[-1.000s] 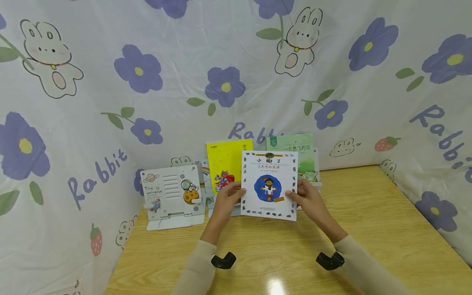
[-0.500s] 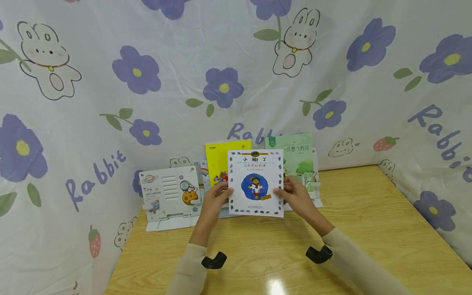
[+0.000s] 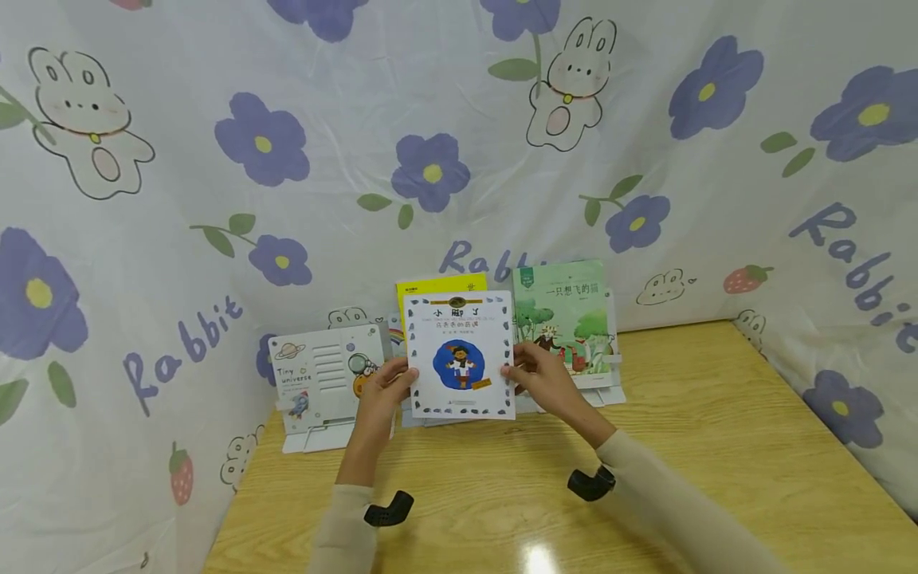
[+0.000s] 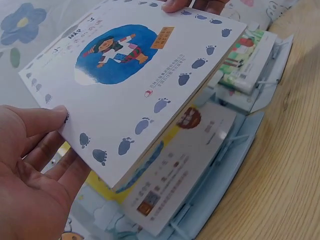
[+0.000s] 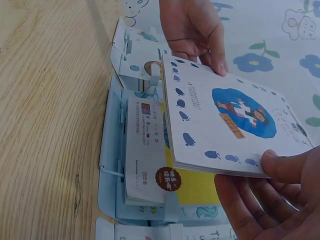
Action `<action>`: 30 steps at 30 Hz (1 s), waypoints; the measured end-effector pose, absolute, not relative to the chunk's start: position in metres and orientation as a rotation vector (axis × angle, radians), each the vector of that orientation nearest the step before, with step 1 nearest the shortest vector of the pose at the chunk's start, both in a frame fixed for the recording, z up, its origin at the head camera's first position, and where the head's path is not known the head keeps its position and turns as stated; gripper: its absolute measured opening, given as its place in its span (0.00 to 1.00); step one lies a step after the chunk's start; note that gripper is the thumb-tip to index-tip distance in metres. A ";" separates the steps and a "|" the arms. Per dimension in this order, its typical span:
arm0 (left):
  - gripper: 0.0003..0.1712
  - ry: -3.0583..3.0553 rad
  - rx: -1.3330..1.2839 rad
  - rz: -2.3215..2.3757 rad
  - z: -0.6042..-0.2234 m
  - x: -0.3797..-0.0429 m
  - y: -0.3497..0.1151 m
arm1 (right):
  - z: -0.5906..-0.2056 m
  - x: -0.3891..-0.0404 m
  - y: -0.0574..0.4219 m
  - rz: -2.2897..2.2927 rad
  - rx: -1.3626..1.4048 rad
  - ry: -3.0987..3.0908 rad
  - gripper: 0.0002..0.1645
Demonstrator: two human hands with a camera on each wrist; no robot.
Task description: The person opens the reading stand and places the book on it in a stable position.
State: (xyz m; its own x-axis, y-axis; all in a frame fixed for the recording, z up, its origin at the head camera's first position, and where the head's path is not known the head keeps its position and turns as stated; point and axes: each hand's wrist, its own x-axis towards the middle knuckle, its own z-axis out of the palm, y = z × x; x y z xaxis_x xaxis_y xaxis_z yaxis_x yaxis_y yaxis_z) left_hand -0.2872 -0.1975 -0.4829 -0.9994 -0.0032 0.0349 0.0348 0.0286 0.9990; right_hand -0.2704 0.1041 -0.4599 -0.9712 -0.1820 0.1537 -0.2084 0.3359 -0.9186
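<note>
A white book with a blue round picture and footprint border is held upright by both hands, cover facing me. My left hand pinches its left edge, thumb on the cover and fingers behind. On the right edge, my right hand grips the same way. Both wrist views show the white book lifted in front of a yellow book on a pale blue book stand. The white "Tiny universe" book stand is just behind my left hand and bears no book.
A green book stands on another white stand at the right. The wooden table extends in front and to the right. A flower-and-rabbit cloth hangs behind.
Both hands have moved the white book left, from between the yellow and green books to in front of the yellow one. More of the green book shows now.
</note>
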 end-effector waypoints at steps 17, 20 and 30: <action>0.25 -2.238 0.139 -2.012 -0.479 -0.278 -0.250 | -0.455 -0.287 0.046 1.563 0.529 -2.537 0.09; 0.26 -2.255 0.159 -1.959 -0.477 -0.276 -0.257 | -0.453 -0.289 0.035 1.556 0.540 -2.526 0.08; 0.26 -2.215 0.183 -1.867 -0.465 -0.275 -0.278 | -0.447 -0.296 0.004 1.406 0.578 -2.512 0.10</action>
State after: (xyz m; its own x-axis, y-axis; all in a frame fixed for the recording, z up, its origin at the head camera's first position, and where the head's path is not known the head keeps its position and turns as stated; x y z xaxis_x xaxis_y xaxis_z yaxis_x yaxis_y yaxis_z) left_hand -0.2753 -0.2785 -0.4653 -0.9636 -0.2474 0.1012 0.0578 0.1766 0.9826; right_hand -0.2958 0.0040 -0.4475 -0.9023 -0.2359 0.3608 -0.4309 0.4695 -0.7706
